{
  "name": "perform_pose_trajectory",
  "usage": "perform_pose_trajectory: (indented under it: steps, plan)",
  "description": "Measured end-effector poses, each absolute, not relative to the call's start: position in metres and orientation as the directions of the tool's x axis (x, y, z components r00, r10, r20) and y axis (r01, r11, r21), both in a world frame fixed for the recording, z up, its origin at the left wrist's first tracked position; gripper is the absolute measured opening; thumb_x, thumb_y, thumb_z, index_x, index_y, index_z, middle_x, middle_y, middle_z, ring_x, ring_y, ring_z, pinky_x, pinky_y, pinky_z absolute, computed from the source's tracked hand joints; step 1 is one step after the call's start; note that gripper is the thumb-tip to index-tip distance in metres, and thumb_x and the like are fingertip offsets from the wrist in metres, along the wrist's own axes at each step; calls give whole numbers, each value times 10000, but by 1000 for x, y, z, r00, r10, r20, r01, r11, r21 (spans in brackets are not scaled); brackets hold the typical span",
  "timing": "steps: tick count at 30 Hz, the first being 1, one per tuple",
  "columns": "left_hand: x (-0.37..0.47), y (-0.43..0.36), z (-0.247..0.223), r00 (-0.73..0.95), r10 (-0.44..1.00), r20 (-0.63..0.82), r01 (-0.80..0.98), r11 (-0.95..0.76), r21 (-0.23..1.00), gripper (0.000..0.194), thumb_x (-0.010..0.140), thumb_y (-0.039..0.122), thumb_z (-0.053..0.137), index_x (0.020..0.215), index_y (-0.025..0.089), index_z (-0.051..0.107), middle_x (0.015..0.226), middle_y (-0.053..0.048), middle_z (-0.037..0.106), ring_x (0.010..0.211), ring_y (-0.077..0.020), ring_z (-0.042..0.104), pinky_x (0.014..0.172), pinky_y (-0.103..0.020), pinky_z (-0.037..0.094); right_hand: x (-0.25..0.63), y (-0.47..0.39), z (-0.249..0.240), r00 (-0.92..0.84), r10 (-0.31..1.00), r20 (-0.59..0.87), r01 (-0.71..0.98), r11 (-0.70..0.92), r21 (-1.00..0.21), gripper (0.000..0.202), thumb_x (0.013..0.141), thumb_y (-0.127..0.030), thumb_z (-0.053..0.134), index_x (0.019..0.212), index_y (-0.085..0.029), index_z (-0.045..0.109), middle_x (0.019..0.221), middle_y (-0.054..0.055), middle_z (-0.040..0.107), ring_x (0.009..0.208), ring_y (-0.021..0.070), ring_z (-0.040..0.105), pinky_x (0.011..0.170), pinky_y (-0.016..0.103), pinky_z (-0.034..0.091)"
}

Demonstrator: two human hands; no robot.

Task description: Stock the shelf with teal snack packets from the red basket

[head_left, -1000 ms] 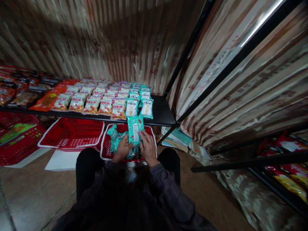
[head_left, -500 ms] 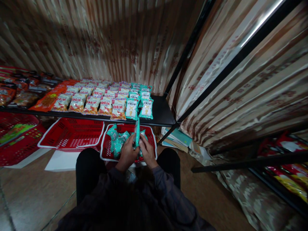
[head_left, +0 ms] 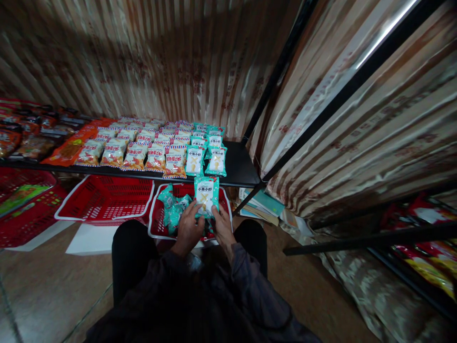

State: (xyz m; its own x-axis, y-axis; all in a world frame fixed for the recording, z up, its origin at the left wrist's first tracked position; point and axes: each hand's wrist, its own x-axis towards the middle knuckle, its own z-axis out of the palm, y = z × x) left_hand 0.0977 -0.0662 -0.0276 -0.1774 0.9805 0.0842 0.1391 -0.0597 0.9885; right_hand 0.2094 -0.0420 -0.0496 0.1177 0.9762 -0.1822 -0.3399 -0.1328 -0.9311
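A teal and white snack bag [head_left: 206, 194] is held upright between my two hands, its printed front facing me. My left hand [head_left: 189, 229] grips its lower left side, and my right hand [head_left: 223, 226] pinches the lower right corner. Below it, a red basket [head_left: 154, 224] with a white rim holds several more teal bags [head_left: 174, 213]. Just beyond, on the black shelf [head_left: 238, 166], teal bags [head_left: 216, 161] stand in two columns beside rows of white and orange bags [head_left: 174, 161].
Another red basket [head_left: 107, 197] sits to the left, with a third basket [head_left: 53, 202] beyond it. Dark metal shelf bars [head_left: 321, 119] slant across the right. Books and papers [head_left: 262, 205] lie on the floor under the shelf's right end.
The held teal bag has turned from edge-on to face-on, showing its printed front. My hands have shifted slightly around it, with my right hand a little farther right.
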Motion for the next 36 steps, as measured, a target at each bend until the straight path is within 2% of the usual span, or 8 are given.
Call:
perform_pose_trajectory:
  steps: [4,9,14,19,22,26,32,36]
  plan:
    - [89,-58,-34,-271,961,-56,38,69,997,343,661,204,689,1000,218,639,1220,-95,585,1064,-263,556,924,-368,439,211,-40,-47,143,960,-240,-420,-161,-893,508,674,-546,676,1054,-214,612,1011,78,707,925,248,662,694,337,552]
    - [89,-52,-50,-119,949,-292,-282,249,926,404,643,288,732,1001,166,589,829,-56,679,804,-210,641,715,-302,497,211,-38,-48,134,951,-278,-430,-197,-881,491,689,-550,661,1047,-220,595,1006,79,708,903,246,669,679,342,550]
    - [90,-51,-57,-122,947,-297,-373,233,898,425,608,311,763,959,158,578,744,-33,674,665,-165,634,636,-273,485,214,-40,-43,99,949,-299,-419,-233,-878,468,683,-543,662,1027,-231,599,1056,67,694,946,240,655,719,344,546]
    - [86,-50,-49,-208,926,-315,-372,223,901,414,592,283,754,937,156,565,769,-25,682,591,-125,611,607,-254,486,218,-42,-33,-78,978,-191,-412,-206,-888,565,607,-382,763,1121,-244,576,1076,40,689,938,218,656,777,314,530]
    - [86,-51,-45,-222,922,-317,-369,221,903,417,593,278,734,947,147,556,793,-30,687,586,-122,615,613,-258,494,220,-42,-33,-107,980,-169,-413,-199,-889,652,587,-318,778,1191,-235,547,1014,32,709,876,203,669,769,294,524]
    - [85,-54,-44,-208,925,-317,-345,233,909,427,603,298,716,964,139,556,794,-35,691,587,-125,619,640,-275,508,222,-41,-38,-124,981,-147,-446,-187,-875,653,604,-281,778,1209,-234,537,973,22,719,826,194,675,739,281,525]
    - [85,-51,-40,-137,949,-285,-336,227,914,463,590,329,748,982,134,599,979,-102,697,904,-215,655,754,-301,520,229,-40,-44,-159,977,-141,-485,-202,-851,576,622,-278,784,1157,-249,572,1000,16,711,863,205,671,750,299,529]
    - [88,-43,-37,-131,941,-313,-368,247,896,509,608,348,770,1039,128,609,955,-117,710,915,-236,665,844,-366,509,233,-41,-46,-167,972,-163,-482,-225,-847,631,614,-279,792,1197,-253,553,967,14,718,848,207,674,744,307,528]
